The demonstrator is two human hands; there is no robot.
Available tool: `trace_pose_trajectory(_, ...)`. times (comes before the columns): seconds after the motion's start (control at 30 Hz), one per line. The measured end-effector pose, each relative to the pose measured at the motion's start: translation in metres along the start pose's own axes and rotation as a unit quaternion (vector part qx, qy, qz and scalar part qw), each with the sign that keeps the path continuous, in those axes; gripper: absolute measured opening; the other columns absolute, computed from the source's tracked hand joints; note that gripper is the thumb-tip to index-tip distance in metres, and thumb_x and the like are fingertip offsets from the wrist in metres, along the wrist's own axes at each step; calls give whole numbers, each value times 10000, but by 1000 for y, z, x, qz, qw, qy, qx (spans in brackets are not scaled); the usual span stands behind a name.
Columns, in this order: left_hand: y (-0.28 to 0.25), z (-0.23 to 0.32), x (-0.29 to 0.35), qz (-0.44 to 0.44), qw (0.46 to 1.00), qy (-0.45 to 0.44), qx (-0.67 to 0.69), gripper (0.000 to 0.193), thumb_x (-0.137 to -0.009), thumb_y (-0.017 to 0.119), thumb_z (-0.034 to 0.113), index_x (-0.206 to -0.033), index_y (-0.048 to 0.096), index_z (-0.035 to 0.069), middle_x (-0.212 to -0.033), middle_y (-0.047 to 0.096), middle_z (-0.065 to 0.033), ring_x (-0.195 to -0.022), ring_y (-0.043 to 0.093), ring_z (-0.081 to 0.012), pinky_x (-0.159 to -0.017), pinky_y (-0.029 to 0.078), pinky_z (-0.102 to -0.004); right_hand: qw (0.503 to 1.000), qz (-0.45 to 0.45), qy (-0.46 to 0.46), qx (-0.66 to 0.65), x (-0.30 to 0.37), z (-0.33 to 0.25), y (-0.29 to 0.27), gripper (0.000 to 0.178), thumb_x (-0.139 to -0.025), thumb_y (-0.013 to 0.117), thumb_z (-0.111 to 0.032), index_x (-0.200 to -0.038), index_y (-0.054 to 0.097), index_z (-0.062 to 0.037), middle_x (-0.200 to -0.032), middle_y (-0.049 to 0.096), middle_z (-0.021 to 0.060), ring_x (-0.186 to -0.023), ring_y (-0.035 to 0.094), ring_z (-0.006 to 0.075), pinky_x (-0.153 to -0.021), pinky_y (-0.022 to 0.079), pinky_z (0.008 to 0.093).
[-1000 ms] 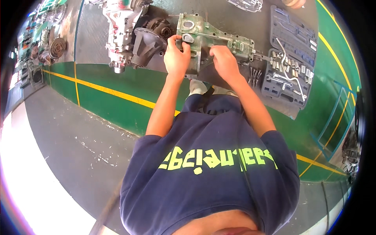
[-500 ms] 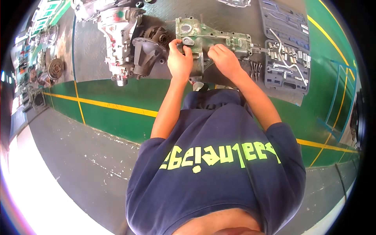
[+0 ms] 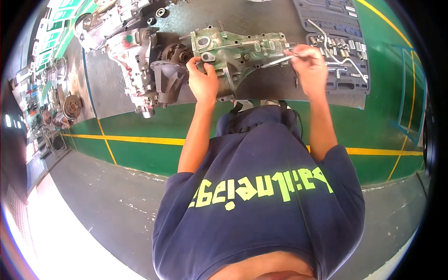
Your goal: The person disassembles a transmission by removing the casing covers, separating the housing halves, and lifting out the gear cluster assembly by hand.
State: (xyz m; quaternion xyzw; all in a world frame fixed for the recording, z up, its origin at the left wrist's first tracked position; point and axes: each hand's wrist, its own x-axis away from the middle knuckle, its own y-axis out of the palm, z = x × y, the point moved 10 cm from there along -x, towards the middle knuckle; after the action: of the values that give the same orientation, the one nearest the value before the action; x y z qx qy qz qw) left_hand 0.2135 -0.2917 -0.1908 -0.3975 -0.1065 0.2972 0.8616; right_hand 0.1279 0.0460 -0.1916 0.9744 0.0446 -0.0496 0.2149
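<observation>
A greenish metal gearbox housing (image 3: 242, 55) lies on the dark workbench in front of me. My left hand (image 3: 203, 83) grips its near left part, thumb and forefinger curled at an oval flange (image 3: 208, 57). Over the housing's right end, my right hand (image 3: 310, 67) is closed around a slim silver hand tool (image 3: 278, 60). The tool's shaft slants down to the left across the near side of the housing. Motion smears it, and my fingers hide its other end, so its exact kind is unclear.
A dark differential (image 3: 170, 70) and a silver gearbox (image 3: 133, 60) sit left of the housing. An open socket set case (image 3: 343, 86) lies to the right, with a long bent bar (image 3: 333, 53) across it. Bearing rings (image 3: 161, 12) lie at the back; the bench (image 3: 261, 87) ends close to my body.
My right hand has left the housing's near middle, moved right, and now holds the silver tool. The left hand stays at the flange. The whole view has shifted slightly.
</observation>
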Motion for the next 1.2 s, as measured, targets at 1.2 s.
trace_pose_trajectory(1.2,5,-13,2,47,997,-7,-61,285,-942,634,205,-1195,573,90,-961,697,-248,-874,678,-452,-771,516,-507,836,75,90,537,106,167,-165,189,-906,704,-88,-1085,645,-70,-1122,678,122,-1018,648,343,-906,517,434)
